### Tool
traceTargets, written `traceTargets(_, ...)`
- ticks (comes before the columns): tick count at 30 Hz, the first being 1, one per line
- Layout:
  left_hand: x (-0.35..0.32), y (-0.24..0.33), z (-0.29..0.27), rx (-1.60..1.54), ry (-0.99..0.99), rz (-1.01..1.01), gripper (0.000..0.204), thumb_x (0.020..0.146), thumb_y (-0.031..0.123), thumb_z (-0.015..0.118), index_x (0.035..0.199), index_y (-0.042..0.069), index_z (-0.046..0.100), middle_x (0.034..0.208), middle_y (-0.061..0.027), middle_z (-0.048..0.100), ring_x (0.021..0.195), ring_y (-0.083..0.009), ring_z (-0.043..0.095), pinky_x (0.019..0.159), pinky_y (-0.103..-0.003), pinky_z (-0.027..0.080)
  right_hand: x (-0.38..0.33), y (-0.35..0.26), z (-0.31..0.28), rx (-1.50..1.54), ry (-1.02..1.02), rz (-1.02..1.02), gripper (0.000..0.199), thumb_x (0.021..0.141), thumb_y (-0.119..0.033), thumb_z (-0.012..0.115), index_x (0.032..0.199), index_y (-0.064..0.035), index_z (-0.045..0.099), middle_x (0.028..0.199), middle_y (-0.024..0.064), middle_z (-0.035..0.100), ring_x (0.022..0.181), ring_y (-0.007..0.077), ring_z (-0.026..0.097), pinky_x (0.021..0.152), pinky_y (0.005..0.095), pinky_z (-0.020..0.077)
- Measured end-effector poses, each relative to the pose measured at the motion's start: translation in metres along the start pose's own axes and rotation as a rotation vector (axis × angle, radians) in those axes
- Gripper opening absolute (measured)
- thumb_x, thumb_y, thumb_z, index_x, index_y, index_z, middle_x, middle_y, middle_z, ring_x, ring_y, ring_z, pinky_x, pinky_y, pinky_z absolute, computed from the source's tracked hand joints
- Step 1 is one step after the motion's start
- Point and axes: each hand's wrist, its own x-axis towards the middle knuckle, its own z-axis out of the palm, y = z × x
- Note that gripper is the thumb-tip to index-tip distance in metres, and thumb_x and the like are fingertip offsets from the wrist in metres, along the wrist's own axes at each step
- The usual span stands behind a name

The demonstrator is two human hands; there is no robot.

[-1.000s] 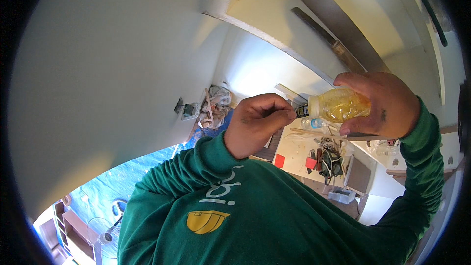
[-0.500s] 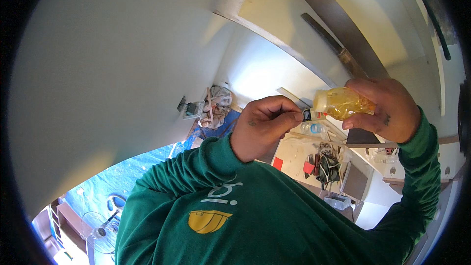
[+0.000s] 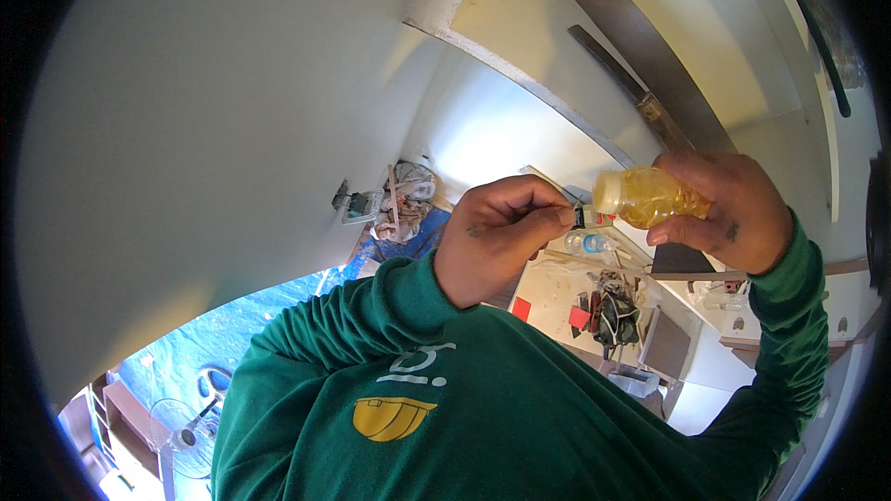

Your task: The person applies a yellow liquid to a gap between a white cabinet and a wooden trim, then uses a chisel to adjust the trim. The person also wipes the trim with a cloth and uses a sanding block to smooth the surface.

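Note:
My right hand (image 3: 729,209) is wrapped round a small clear bottle (image 3: 650,199) of yellowish liquid. The bottle lies nearly sideways, its pale cap end (image 3: 608,193) toward my left hand (image 3: 506,237). Thumb and forefinger of that left hand are pinched together just short of the cap; whatever they hold, if anything, is too small to make out. Both forearms wear green sleeves. Behind the fingertips and the bottle lies a small dark and red item, partly hidden.
A large pale panel (image 3: 232,111) fills the left. An open cabinet holds a long dark strip (image 3: 608,63) at upper right. Below are a clear water bottle (image 3: 589,243), a heap of tools (image 3: 614,311), bundled cloth (image 3: 408,199), blue sheeting (image 3: 269,320) and a fan (image 3: 181,439).
My hands keep almost the same pose, the bottle cap still beside the pinched fingers. The background has shifted slightly with my head.

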Motion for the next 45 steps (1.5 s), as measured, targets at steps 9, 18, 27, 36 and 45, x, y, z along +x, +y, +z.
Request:
traceTargets(9, 0.001, 0.002, 0.002, 0.028, -0.003, 0.011, 0.013, 0.097, 0.012, 0.064, 0.099, 0.001, 0.069, 0.079, -0.0036, 0.065, 0.062, -0.0066, 0.054, 0.055, -0.023, 0.045, 0.001, -0.005, -0.002, 0.02, -0.042, 0.041, 0.052, 0.082, -0.042, 0.078, 0.11, -0.0004, 0.064, 0.076, 0.0141, 0.065, 0.061, 0.0268, 0.064, 0.06, 0.0363, 0.0498)
traceTargets(18, 0.0, 0.001, 0.0, 0.01, -0.001, 0.031, 0.013, 0.097, 0.013, 0.065, 0.099, 0.001, 0.07, 0.079, -0.0024, 0.065, 0.063, -0.0053, 0.054, 0.056, -0.022, 0.044, 0.002, -0.002, 0.002, -0.033, 0.01, -0.051, 0.053, 0.083, -0.042, 0.077, 0.113, -0.0008, 0.065, 0.082, 0.0153, 0.067, 0.063, 0.0278, 0.065, 0.06, 0.0378, 0.0502)
traceTargets(27, 0.0, -0.001, 0.001, 0.03, -0.006, 0.093, 0.012, 0.097, 0.011, 0.065, 0.1, 0.001, 0.07, 0.078, -0.0011, 0.064, 0.066, -0.0037, 0.054, 0.058, -0.022, 0.044, 0.002, -0.005, 0.001, -0.001, -0.034, 0.01, 0.052, 0.084, -0.042, 0.076, 0.115, -0.0014, 0.064, 0.083, 0.0145, 0.067, 0.063, 0.0257, 0.064, 0.06, 0.0365, 0.0511)
traceTargets(36, -0.001, 0.0, 0.003, 0.037, -0.003, 0.093, 0.012, 0.098, 0.011, 0.065, 0.1, 0.0, 0.069, 0.077, -0.0006, 0.064, 0.065, -0.0035, 0.053, 0.057, -0.021, 0.043, -0.001, -0.004, 0.004, -0.019, 0.006, -0.032, 0.052, 0.084, -0.04, 0.076, 0.117, -0.0017, 0.063, 0.087, 0.0149, 0.069, 0.062, 0.0264, 0.065, 0.06, 0.037, 0.0516)
traceTargets(45, -0.002, 0.003, 0.003, 0.059, -0.011, 0.093, 0.011, 0.098, 0.011, 0.065, 0.099, 0.001, 0.069, 0.076, -0.0003, 0.063, 0.064, -0.0035, 0.052, 0.056, -0.022, 0.042, 0.005, -0.017, -0.004, 0.067, -0.115, 0.117, 0.055, 0.083, -0.04, 0.078, 0.118, -0.0005, 0.063, 0.088, 0.0183, 0.068, 0.072, 0.0305, 0.068, 0.067, 0.04, 0.0526)
